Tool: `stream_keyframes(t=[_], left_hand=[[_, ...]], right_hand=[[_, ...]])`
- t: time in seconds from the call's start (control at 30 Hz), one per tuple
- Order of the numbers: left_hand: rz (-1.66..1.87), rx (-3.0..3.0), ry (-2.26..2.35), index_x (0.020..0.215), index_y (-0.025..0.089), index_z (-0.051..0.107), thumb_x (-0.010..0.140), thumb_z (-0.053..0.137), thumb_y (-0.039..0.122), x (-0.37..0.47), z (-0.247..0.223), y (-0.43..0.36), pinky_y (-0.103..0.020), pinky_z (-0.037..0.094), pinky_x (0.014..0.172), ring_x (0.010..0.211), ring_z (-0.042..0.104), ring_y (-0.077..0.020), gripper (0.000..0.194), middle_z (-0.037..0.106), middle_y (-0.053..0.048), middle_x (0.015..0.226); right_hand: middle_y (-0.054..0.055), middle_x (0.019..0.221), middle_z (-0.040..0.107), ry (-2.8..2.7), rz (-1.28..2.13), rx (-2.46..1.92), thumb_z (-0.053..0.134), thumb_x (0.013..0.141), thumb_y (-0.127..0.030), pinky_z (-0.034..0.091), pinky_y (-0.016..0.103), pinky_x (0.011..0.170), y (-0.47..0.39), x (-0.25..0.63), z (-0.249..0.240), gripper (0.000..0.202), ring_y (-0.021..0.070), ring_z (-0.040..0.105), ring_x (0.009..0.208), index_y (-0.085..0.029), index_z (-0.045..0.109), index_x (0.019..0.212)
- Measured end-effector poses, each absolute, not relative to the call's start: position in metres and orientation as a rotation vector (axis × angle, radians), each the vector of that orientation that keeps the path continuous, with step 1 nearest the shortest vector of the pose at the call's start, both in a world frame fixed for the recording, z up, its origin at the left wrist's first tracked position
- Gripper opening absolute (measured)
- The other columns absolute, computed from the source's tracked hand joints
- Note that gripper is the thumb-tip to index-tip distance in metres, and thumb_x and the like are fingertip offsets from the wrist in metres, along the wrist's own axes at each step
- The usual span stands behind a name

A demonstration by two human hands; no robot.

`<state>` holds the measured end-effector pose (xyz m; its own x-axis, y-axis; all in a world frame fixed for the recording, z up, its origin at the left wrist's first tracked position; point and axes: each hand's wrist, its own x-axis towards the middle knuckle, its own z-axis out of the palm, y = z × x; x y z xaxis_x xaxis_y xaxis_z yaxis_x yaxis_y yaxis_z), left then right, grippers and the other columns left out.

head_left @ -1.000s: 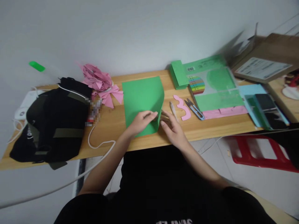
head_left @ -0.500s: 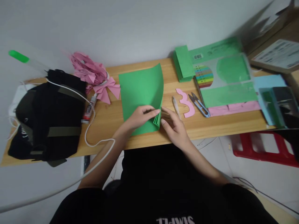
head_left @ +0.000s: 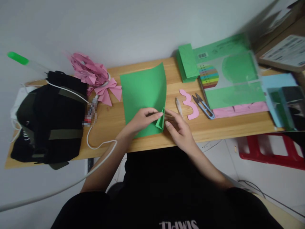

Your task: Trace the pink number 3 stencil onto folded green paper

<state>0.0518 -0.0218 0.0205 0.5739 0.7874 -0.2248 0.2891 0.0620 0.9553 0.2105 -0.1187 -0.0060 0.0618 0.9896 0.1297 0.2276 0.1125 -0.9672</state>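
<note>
Left hand pinches the pleated right edge of the green paper on the tabletop; the right hand curls loosely beside it, unclenched. Keeping layers flush while pressing should give crisp creases.

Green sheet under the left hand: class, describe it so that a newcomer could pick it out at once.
On the wooden table, look straight ahead of the black shirt, where the left hand lies over the green sheet. Unlike the narrow green stack to its right, it is broad and its right edge curls upward.
</note>
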Motion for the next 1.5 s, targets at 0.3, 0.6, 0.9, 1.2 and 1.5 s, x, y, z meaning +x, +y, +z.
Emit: stream_keyframes(t=[0.3, 0.6, 0.9, 1.2, 1.5], left_hand=[[0.474, 1.484, 0.959, 0.065, 0.017, 0.06, 0.074, 0.065, 0.049, 0.053, 0.022, -0.024, -0.023, 0.037, 0.059, 0.061, 0.044, -0.0097, 0.034, 0.05, 0.004, 0.061], [0.479, 1.442, 0.986, 0.065, 0.016, 0.063, 0.07, 0.069, 0.055, 0.054, 0.027, -0.026, -0.023, 0.036, 0.058, 0.06, 0.042, -0.0091, 0.04, 0.05, 0.004, 0.06], [0.479, 1.426, 1.007, 0.065, 0.016, 0.063, 0.069, 0.068, 0.05, 0.054, 0.023, -0.025, -0.023, 0.036, 0.06, 0.062, 0.044, -0.0099, 0.035, 0.053, 0.002, 0.062], [0.474, 1.495, 1.008, 0.053, 0.018, 0.044, 0.074, 0.066, 0.042, 0.054, 0.025, -0.028, -0.023, 0.026, 0.052, 0.055, 0.03, -0.0075, 0.039, 0.031, 0.006, 0.055], [0.457, 1.475, 1.034, 0.055, 0.018, 0.049, 0.076, 0.065, 0.04, 0.053, 0.025, -0.028, -0.024, 0.026, 0.054, 0.056, 0.03, -0.0084, 0.035, 0.035, 0.006, 0.057]], right_hand=[[0.007, 0.127, 0.061, -1.431, 0.882, -1.301, 0.053, 0.095, -0.028, 0.05, 0.048, 0.105, -0.117, 0.211, -0.002, 0.036, 0.0229, 0.059, 0.12, -0.03, 0.056, 0.131], [0.007, 0.131, 0.059, -1.335, 0.989, -1.285, 0.053, 0.096, -0.034, 0.053, 0.046, 0.103, -0.12, 0.212, -0.005, 0.037, 0.0226, 0.06, 0.12, -0.031, 0.055, 0.132], [0.006, 0.128, 0.062, -1.3, 1.003, -1.285, 0.056, 0.094, -0.036, 0.053, 0.045, 0.102, -0.119, 0.21, -0.001, 0.036, 0.022, 0.062, 0.117, -0.031, 0.056, 0.13], [0.003, 0.119, 0.069, -1.052, 1.091, -1.311, 0.063, 0.087, -0.053, 0.053, 0.042, 0.102, -0.116, 0.211, 0.002, 0.037, 0.0209, 0.065, 0.113, -0.031, 0.06, 0.116], [0.001, 0.098, 0.074, -0.792, 1.194, -1.352, 0.068, 0.077, -0.063, 0.055, 0.048, 0.095, -0.112, 0.214, -0.014, 0.038, 0.0232, 0.069, 0.097, -0.029, 0.068, 0.094]])
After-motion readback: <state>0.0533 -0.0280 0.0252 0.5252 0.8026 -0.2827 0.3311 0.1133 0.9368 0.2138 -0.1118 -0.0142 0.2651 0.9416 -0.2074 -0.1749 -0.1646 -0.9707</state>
